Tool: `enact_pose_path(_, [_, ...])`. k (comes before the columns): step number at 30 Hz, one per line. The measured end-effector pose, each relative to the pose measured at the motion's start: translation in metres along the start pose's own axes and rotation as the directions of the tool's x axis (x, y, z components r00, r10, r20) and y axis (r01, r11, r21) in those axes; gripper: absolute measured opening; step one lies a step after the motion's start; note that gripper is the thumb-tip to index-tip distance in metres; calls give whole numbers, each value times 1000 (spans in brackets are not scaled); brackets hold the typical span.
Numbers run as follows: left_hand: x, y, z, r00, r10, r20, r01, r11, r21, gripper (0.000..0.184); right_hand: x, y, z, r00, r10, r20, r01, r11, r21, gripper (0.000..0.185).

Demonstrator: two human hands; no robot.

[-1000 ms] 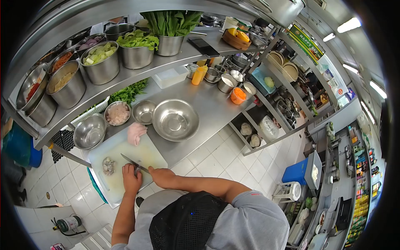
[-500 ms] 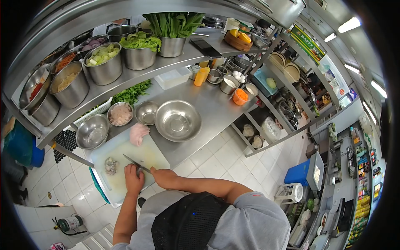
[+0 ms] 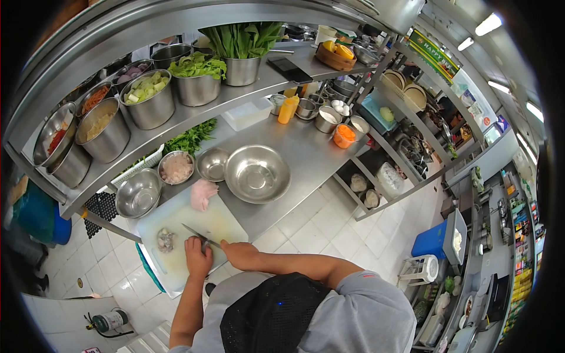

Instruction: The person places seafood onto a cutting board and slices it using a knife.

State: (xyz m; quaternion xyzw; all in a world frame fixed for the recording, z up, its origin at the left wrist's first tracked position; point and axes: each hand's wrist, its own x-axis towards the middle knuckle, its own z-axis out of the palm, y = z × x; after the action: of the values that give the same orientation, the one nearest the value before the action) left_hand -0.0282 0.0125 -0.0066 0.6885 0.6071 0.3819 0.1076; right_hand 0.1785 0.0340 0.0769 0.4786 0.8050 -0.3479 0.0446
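Note:
My right hand (image 3: 241, 255) grips the handle of a knife (image 3: 202, 236), its blade pointing up and left across the white cutting board (image 3: 226, 219). My left hand (image 3: 199, 257) rests on the board beside the blade, fingers curled down; whatever they may press on is hidden. Left of it lies a small heap of greyish chopped pieces (image 3: 166, 240), perhaps shrimp. A piece of pale pink raw meat (image 3: 203, 195) sits at the board's far edge.
Beyond the board stand a large steel bowl (image 3: 258, 175), a small steel bowl (image 3: 212, 164), a bowl of pink meat pieces (image 3: 176, 167) and another steel bowl (image 3: 139, 194). A steel shelf (image 3: 170, 128) with pots of vegetables runs above the counter.
The whole view has shifted slightly, so the counter and board appear a little further right and down. Both hands and the knife keep nearly the same place on the board.

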Motion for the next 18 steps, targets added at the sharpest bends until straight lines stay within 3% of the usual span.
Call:
enact_pose_path(10, [1, -4, -7, 999, -25, -32, 23, 999, -37, 28, 8, 8, 16, 997, -80, 13, 81, 993, -86, 26])
enact_pose_path(12, [-9, -2, -14, 999, -37, -32, 36, 999, -40, 30, 8, 7, 12, 998, -49, -26, 46, 993, -108, 27])
enact_pose_path(14, [-8, 2, -19, 997, 44, -63, -46, 998, -41, 35, 8, 6, 8, 999, -51, -8, 50, 993, -109, 27])
enact_pose_path(18, [-19, -3, -17, 998, -19, -59, 16, 999, -49, 42, 10, 4, 2, 1000, -30, 9, 31, 993, -116, 28])
